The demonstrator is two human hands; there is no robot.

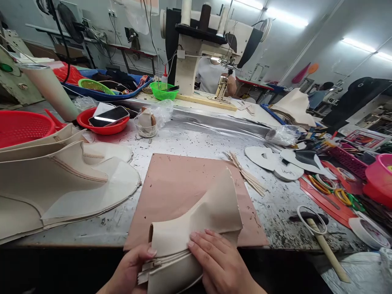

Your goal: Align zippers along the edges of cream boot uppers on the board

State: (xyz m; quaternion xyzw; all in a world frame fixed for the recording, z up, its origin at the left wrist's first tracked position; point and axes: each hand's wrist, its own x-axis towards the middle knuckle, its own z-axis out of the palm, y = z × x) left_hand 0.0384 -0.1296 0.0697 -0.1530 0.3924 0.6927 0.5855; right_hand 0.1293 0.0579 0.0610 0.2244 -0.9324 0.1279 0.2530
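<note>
The folded leather point(211, 208) lies across the mat point(180, 175), overhanging the worktop point(202, 139). My left fingers point(143, 254) pinch its layers; my right fingers point(203, 244) lie flat on top, whether gripping I can't tell. If my pinch slackens, loose layers could slide off.

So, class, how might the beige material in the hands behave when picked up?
The beige material probably bends easily, since it curls over beside the left hand. It may be springy, because that curl looks rounded rather than sharply creased. Its layers might slide apart, as several separate edges show near the right hand.
</note>
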